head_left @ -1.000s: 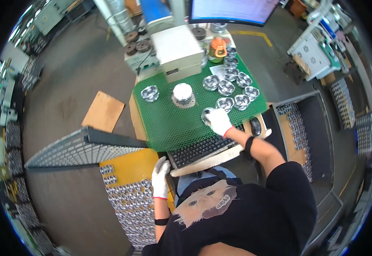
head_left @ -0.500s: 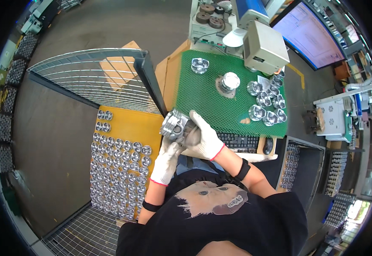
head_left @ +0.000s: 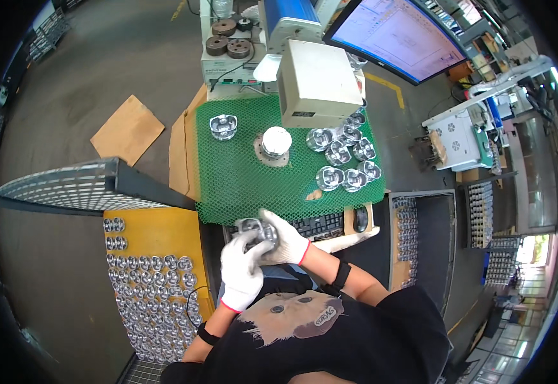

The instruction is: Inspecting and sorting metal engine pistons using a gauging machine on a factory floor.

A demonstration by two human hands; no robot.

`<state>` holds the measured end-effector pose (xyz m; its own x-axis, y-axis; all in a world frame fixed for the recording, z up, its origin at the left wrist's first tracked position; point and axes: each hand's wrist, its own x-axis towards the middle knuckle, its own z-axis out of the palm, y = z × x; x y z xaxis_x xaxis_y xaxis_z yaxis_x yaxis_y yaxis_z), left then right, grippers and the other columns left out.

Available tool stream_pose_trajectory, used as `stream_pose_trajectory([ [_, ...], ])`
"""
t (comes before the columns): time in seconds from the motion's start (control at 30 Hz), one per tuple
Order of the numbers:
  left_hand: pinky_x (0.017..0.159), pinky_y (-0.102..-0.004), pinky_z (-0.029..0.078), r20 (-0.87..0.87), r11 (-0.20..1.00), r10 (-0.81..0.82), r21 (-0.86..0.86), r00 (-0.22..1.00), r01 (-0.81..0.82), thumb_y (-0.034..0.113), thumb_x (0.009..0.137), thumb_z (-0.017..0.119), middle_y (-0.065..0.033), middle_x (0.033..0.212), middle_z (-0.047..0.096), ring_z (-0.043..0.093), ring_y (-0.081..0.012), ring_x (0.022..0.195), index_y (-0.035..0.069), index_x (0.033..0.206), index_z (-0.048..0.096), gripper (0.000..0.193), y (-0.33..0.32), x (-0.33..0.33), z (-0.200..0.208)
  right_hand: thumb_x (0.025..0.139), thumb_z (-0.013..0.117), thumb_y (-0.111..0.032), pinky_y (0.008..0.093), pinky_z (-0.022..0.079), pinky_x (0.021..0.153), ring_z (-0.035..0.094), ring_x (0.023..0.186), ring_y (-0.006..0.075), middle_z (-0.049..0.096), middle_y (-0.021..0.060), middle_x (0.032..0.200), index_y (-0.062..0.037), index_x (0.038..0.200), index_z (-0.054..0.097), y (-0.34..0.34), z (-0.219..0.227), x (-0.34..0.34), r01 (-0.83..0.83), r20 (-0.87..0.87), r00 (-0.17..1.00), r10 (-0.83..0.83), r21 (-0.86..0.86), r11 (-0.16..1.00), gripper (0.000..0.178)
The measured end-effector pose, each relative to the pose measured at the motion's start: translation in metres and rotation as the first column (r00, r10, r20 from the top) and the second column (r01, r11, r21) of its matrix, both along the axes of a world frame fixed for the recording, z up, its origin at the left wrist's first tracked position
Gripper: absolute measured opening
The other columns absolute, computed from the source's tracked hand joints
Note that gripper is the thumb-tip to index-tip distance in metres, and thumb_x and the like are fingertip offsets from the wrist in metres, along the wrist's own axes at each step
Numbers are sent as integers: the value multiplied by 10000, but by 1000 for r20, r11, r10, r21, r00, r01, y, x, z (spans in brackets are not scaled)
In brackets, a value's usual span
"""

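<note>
Between my two white-gloved hands, just in front of my chest, is a shiny metal piston (head_left: 249, 226). My right hand (head_left: 284, 239) grips it from the right side. The fingers of my left hand (head_left: 241, 265) curl over its near side and hide much of it. Past my hands lies a green mesh mat (head_left: 227, 185). On it, another piston (head_left: 276, 142) sits on a round metal base, pale top up, and a single piston (head_left: 223, 127) stands at the far left. Several more pistons (head_left: 337, 153) are grouped on the mat's right side.
Left of me, rows of pistons (head_left: 154, 301) cover part of a yellow board (head_left: 157, 233) beside a wire-mesh panel (head_left: 68, 185). A keyboard (head_left: 320, 226) and mouse (head_left: 360, 219) lie under the mat's near edge. A beige machine head (head_left: 320, 83) overhangs the mat, beside a monitor (head_left: 400, 38).
The piston has been turned and tilted in my hands, and my left hand has shifted from beneath it onto its near side. My view has swung, moving the mat leftward in the picture.
</note>
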<state>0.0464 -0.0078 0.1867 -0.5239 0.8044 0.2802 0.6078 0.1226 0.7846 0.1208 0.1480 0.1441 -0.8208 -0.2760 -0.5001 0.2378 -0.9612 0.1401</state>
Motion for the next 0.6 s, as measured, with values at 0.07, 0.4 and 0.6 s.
stream_pose_trajectory([
  [0.07, 975, -370, 457, 566, 1000, -15, 21, 824, 4, -61, 704, 601, -122, 1160, 628, 596, -245, 1095, 36, 1149, 621, 456, 9, 0, -33, 919, 549, -503, 519, 516, 785, 628, 949, 284, 641, 117, 1077, -117, 1105, 588, 12, -31, 18, 123, 182, 973, -141, 108, 987, 430],
  [0.4, 973, -401, 468, -134, 931, 274, -209, 952, -298, 262, 666, 818, -210, 1229, 563, 571, -354, 1117, 15, 1259, 526, 706, 158, -104, -66, 909, 554, -508, 408, 499, 670, 603, 1024, 328, 618, 183, 1160, -161, 1193, 576, 70, -41, 127, 413, 319, 831, -456, 198, 889, 449],
  [0.6, 842, -402, 525, 115, 989, 77, -138, 990, -60, 372, 592, 826, -171, 1064, 591, 623, -331, 951, 52, 1144, 565, 690, 247, -139, -258, 910, 604, -401, 373, 499, 755, 606, 1029, 258, 619, 105, 1176, -144, 1303, 525, 81, -26, 81, 44, 197, 976, -89, 222, 974, 476],
])
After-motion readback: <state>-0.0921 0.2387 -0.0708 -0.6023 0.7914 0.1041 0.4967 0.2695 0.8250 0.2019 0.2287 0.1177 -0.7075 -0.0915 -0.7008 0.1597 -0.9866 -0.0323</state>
